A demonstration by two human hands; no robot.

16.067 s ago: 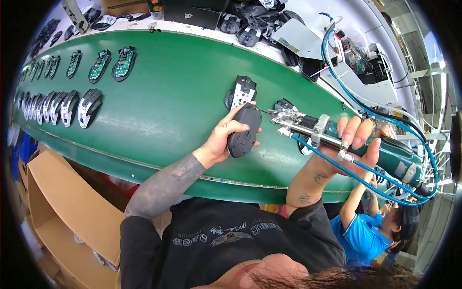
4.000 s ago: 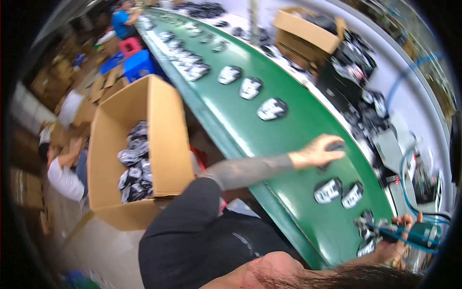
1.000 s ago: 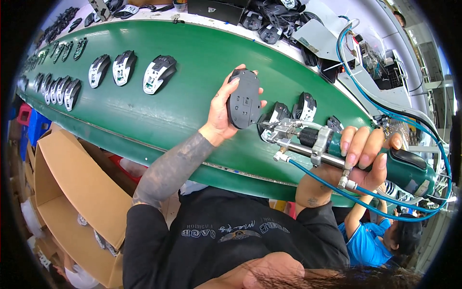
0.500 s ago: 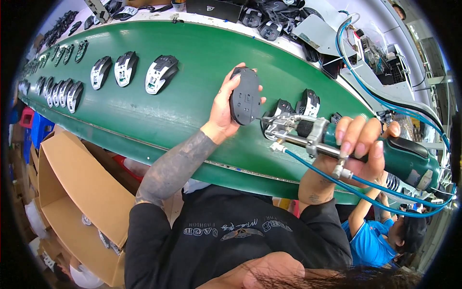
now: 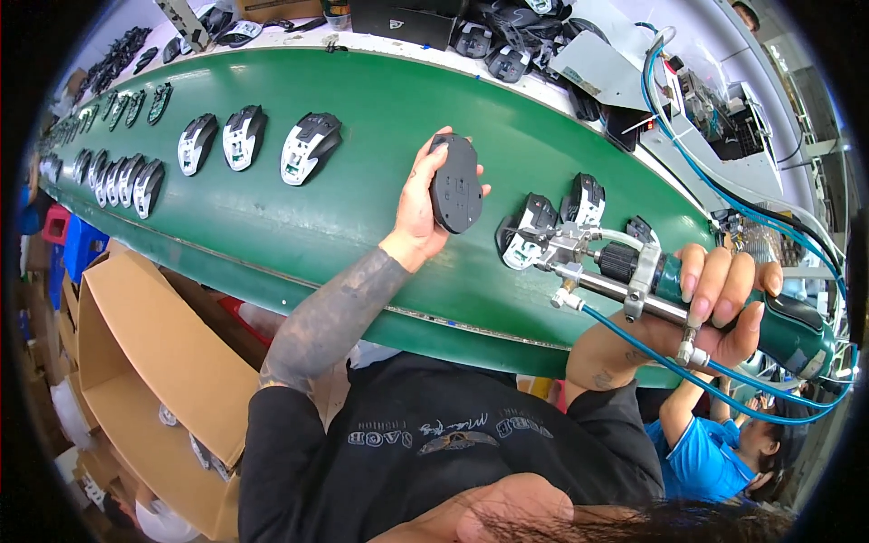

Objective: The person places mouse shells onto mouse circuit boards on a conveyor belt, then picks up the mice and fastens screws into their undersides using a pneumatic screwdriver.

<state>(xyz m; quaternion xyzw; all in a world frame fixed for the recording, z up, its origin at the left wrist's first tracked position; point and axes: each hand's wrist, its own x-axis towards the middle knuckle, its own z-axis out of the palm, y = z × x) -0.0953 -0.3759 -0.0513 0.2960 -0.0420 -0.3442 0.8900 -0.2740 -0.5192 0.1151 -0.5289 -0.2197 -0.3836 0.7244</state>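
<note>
A dark computer mouse (image 5: 457, 188), its flat underside facing up, is held above the green belt by my left hand (image 5: 415, 206), fingers wrapped round its edges. My right hand (image 5: 720, 294) grips a green power screwdriver (image 5: 795, 337) with a metal front end and blue air hoses. Its tip points left toward the mouse but stands apart from it. Under and behind the tool's front, silver-and-black mouse shells (image 5: 584, 201) rest on the belt, one partly covered by the tool.
Along the green belt (image 5: 380, 118), more open mouse shells (image 5: 310, 149) and small green boards (image 5: 159, 104) stand in rows at left. An open cardboard box (image 5: 163, 353) is beside me at lower left. Mice and equipment line the far shelf; a person in blue (image 5: 701, 452) sits at right.
The screwdriver has drawn away to the right from the mouse, leaving a gap between them. My left hand still holds the mouse in nearly the same place. The view has shifted slightly.
</note>
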